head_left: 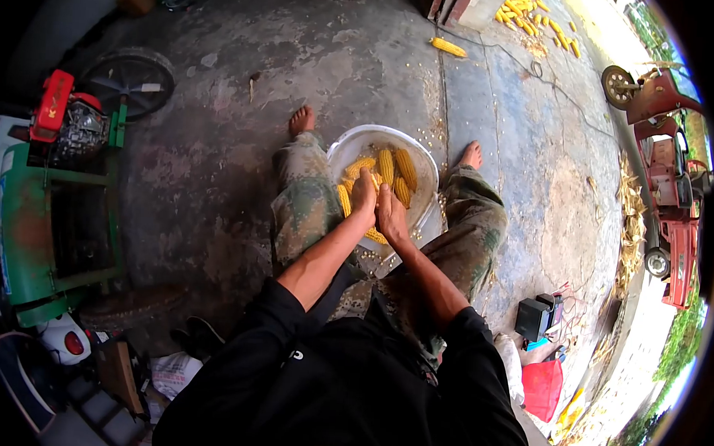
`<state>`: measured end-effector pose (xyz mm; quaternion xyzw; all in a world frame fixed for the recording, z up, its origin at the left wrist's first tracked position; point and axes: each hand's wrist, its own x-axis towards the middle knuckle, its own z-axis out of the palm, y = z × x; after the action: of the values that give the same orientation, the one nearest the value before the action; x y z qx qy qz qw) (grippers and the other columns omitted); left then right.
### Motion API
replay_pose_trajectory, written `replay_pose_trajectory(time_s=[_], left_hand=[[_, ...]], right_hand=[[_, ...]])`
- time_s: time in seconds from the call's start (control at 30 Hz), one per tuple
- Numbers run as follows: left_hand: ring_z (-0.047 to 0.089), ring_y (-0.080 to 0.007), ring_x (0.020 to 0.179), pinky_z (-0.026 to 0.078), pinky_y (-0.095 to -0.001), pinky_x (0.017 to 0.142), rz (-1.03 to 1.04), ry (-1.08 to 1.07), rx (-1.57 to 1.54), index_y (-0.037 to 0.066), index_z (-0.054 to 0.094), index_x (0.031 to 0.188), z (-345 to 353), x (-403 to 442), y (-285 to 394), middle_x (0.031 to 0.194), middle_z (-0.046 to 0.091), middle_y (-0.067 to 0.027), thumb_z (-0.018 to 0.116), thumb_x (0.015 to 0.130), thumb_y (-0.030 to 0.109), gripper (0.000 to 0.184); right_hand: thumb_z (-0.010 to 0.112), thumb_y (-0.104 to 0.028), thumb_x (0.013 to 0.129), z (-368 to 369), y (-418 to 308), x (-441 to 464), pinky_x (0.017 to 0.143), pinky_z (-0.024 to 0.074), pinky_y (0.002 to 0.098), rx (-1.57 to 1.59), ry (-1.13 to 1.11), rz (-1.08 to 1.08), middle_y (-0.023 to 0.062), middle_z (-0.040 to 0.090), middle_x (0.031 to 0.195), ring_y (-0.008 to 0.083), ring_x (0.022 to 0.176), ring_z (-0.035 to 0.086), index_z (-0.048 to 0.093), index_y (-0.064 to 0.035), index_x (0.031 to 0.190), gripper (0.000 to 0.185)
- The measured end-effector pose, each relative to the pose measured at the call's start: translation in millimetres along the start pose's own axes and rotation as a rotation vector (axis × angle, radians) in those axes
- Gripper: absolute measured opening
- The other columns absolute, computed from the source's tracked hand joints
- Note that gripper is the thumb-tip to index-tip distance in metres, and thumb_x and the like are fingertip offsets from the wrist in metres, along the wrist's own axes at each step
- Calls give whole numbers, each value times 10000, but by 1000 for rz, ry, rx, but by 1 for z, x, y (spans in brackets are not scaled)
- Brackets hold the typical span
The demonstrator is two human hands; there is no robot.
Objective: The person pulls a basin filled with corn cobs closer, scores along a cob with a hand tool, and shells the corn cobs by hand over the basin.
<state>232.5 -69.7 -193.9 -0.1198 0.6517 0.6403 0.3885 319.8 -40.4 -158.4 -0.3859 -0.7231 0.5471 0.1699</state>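
Note:
Between my knees stands a round whitish basin [344, 145] with several yellow corn cobs [405, 169] inside. Over its middle, my left hand [364, 195] and my right hand [391, 212] are close together, fingers curled around a corn cob [378, 178] that shows only in part between them. Other cobs lie beside and beneath the hands. Loose kernels are scattered on the floor around the basin.
A green machine [34, 225] with a red engine [53, 106] stands at the left, near a black wheel [130, 84]. One cob [448, 47] lies on the floor ahead. Right are a black box [533, 318], a red bag [543, 387] and a red vehicle [670, 173].

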Motion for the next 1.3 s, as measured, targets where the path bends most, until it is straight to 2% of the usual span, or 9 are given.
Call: replay_pose_trajectory(time_s=[0.17,0.23,0.3,0.4,0.5,0.67,0.73,1.07,1.3], left_hand=[[601,-232,894,496,-383,754,-41,-99,-142,49,574,1090,7,-12,7,1011,587,-94,358,980,563,569],[601,-225,853,496,-377,715,-49,-109,-238,56,568,1091,8,-14,10,975,585,-80,373,982,553,546],[574,-191,768,480,-358,638,-119,-206,-334,73,557,1054,6,-16,14,890,552,-48,404,984,531,487],[552,-167,737,466,-350,597,-89,-211,-271,82,547,999,7,-12,13,848,521,-38,420,982,527,463],[546,-159,739,462,-345,605,-39,-192,-100,81,548,989,2,-15,15,848,515,-36,420,982,525,462],[571,-224,896,471,-369,748,89,-151,54,19,563,1075,2,-12,9,980,576,-102,412,966,571,582],[531,-243,1122,438,-364,937,26,-217,132,-11,497,1300,-1,-13,13,1240,552,-128,446,970,546,649],[535,-260,1120,453,-419,904,8,-174,44,0,522,1220,4,-16,10,1185,565,-147,406,965,579,643],[585,-230,980,510,-396,791,-132,-436,-122,78,505,1271,-5,-1,2,1177,561,-96,439,966,558,573]], right_hand=[[332,-527,1014,-7,5,2,564,426,334,1,34,76,63,562,649,162,579,521,664,45,1005,662],[303,-511,1021,-10,6,4,640,479,434,110,-1,199,181,636,686,279,646,633,672,35,918,668],[301,-523,1021,-10,0,5,551,456,381,119,90,55,121,577,605,191,570,584,643,39,841,682],[318,-559,1008,-25,-11,5,462,396,316,309,-100,254,63,536,574,141,506,541,623,5,791,677],[337,-573,998,-24,-16,7,433,341,280,206,-252,272,30,505,566,118,446,459,627,9,852,666],[365,-562,994,-16,0,11,560,432,356,1,-113,0,105,579,640,189,596,556,615,38,850,665],[358,-555,996,-20,1,10,631,449,387,-7,-170,90,137,604,689,219,676,578,604,58,866,674],[322,-473,1032,-22,-2,5,432,389,328,151,-177,137,76,525,532,167,429,502,560,12,765,603],[348,-425,1035,-26,-10,3,407,429,311,226,-124,193,93,564,535,176,436,563,591,7,790,553]])
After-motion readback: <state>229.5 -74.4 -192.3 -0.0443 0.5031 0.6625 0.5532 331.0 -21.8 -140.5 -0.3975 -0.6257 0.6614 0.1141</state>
